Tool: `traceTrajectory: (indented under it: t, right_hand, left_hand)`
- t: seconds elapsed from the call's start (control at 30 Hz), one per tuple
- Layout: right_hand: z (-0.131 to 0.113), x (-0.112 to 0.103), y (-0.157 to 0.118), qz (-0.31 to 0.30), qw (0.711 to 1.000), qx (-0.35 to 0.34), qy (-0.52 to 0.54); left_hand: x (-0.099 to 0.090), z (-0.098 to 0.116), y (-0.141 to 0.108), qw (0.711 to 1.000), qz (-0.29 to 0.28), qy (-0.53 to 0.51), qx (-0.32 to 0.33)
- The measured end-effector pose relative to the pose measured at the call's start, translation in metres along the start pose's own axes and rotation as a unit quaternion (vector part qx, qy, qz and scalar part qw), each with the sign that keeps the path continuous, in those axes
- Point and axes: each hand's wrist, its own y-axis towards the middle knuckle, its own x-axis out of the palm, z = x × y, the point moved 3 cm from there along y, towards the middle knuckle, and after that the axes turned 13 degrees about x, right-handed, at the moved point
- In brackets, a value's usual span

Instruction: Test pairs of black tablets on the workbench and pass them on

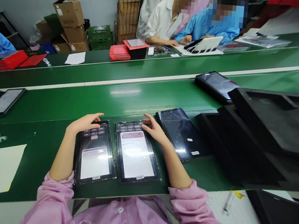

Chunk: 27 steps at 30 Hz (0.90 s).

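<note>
Guessing lit tablets (137, 154) are stiff, slick, fragile; hold side edges. Left hand (85, 123), right hand (155, 130): fingers loosely spread, gripping nothing.

Tablets (137, 156) glossy, smooth; black trays (248, 117) matt; green tabletop (41, 151) smooth.

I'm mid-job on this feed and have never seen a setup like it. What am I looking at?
There is no machine here: these are a person's bare hands. The single picture comes from a camera on that person's head, looking forward and down.

On the green table lie two lit tablets. The left hand is open over the top of the left tablet, the right hand over the top of the right tablet. Neither hand grips anything; whether they press the screens is hard to tell.

A dark tablet lies beyond the right forearm, near black trays. A yellowish sheet lies at left.
</note>
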Motion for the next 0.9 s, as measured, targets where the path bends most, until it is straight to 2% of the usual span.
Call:
traceTrajectory:
  t: [0.13, 0.2, 0.3, 0.37, 0.43, 0.5, 0.57, 0.67, 0.77, 0.9]
  right_hand:
    - [-0.007, -0.002, -0.012, -0.110, 0.987, -0.075, -0.094]
    - [-0.011, -0.001, -0.018, -0.143, 0.972, -0.116, -0.147]
    - [-0.010, 0.000, -0.015, -0.125, 0.977, -0.109, -0.131]
    - [-0.006, -0.002, -0.009, -0.083, 0.992, -0.062, -0.073]
    - [-0.002, -0.004, -0.005, -0.058, 0.998, -0.015, -0.026]
    - [-0.002, -0.006, -0.005, -0.076, 0.997, -0.012, -0.020]
    - [-0.005, -0.007, -0.009, -0.121, 0.990, -0.052, -0.050]
    - [-0.009, -0.008, -0.016, -0.163, 0.975, -0.109, -0.107]
    - [-0.010, -0.008, -0.018, -0.171, 0.968, -0.132, -0.127]
    - [-0.013, -0.007, -0.018, -0.162, 0.970, -0.136, -0.120]
  left_hand:
    - [0.018, 0.019, -0.004, 0.992, -0.108, 0.068, -0.016]
    - [0.026, 0.025, -0.001, 0.982, -0.129, 0.127, -0.045]
    - [0.027, 0.027, 0.006, 0.982, -0.110, 0.149, -0.043]
    - [0.021, 0.023, 0.007, 0.991, -0.070, 0.108, -0.025]
    - [0.011, 0.017, 0.005, 0.996, -0.021, 0.080, -0.033]
    - [0.005, 0.014, 0.003, 0.996, 0.001, 0.074, -0.045]
    - [0.006, 0.018, 0.000, 0.997, -0.027, 0.066, -0.029]
    - [0.015, 0.032, -0.004, 0.991, -0.102, 0.087, -0.004]
    - [0.026, 0.047, -0.004, 0.979, -0.146, 0.145, -0.016]
    - [0.036, 0.056, 0.001, 0.969, -0.161, 0.180, -0.052]
